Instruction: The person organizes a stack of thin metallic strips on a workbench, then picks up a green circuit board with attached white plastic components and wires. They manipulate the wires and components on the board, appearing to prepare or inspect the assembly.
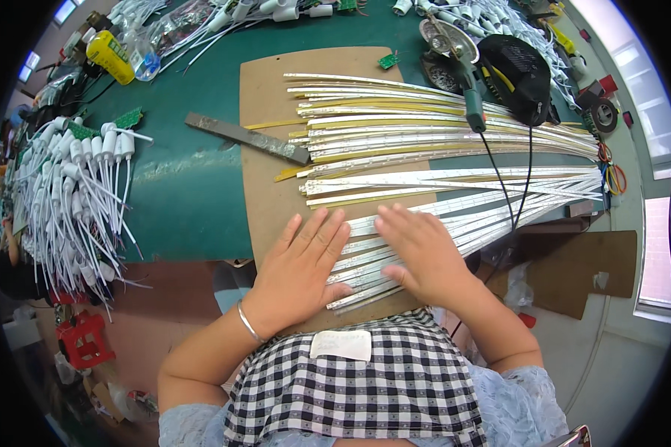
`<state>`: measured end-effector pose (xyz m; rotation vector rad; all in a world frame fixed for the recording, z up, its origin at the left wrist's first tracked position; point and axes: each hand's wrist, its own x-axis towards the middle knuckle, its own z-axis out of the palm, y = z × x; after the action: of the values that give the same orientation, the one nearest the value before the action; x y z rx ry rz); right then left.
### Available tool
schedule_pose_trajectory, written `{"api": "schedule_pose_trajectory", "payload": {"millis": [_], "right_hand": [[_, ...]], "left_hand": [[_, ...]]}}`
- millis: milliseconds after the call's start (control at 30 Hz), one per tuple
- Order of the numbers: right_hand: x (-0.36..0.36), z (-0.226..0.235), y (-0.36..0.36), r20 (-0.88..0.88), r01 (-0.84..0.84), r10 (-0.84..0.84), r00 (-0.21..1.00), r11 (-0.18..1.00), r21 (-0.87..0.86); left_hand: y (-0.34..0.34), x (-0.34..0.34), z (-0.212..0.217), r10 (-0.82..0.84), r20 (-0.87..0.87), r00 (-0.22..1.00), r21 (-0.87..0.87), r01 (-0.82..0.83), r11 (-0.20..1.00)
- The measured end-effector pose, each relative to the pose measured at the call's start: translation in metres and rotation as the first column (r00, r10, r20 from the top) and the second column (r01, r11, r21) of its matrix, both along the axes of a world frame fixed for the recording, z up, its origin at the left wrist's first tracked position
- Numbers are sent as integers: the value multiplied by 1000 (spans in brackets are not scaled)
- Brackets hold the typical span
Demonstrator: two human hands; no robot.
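Both hands lie flat, fingers spread and gripping nothing: the left hand (306, 261) on a brown board (268, 112), the right hand (421, 249) pressing white strips (440, 145). Beyond the fingertips lies a green table (190, 194); a bright window (660, 253) is to the right.

There are two hands, the left hand (303, 261) and the right hand (419, 249). There is one brown board (268, 186), one grey metal bar (246, 138), one yellow bottle (109, 56), one black mesh cap (518, 74) and one red thing (82, 339). The long white strips (455, 141) are too many to count, and so are the white plugs with wires (82, 194).
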<state>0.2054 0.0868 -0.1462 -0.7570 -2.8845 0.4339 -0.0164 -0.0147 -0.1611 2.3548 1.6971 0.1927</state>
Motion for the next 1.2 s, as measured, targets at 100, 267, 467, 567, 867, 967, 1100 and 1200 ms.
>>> {"api": "schedule_pose_trajectory", "payload": {"millis": [100,267,467,567,867,967,1100,1200], "right_hand": [[-5,-1,32,-200,177,-148,969,975,135],[-7,-25,72,-219,157,-98,971,950,270],[1,-7,67,-211,84,-7,978,930,357],[7,-17,58,-188,75,-15,982,946,314],[20,-5,34,44,35,-46,998,973,227],[25,-2,30,104,43,-61,993,985,166],[28,-5,21,139,57,-75,987,990,127],[32,1,16,202,47,-67,977,994,102]], "left_hand": [[-1,0,0,-5,-31,1000,-3,5,1000],[0,0,-1,-10,-74,997,15,11,1000],[-4,0,-3,3,-84,996,51,1,999],[-2,1,-2,1,-57,998,21,0,1000],[2,-12,6,-22,160,987,-59,32,998],[-4,-26,8,4,355,935,-68,21,997],[5,-13,10,9,207,978,75,-25,997],[10,-3,0,4,55,998,68,-8,998]]}}
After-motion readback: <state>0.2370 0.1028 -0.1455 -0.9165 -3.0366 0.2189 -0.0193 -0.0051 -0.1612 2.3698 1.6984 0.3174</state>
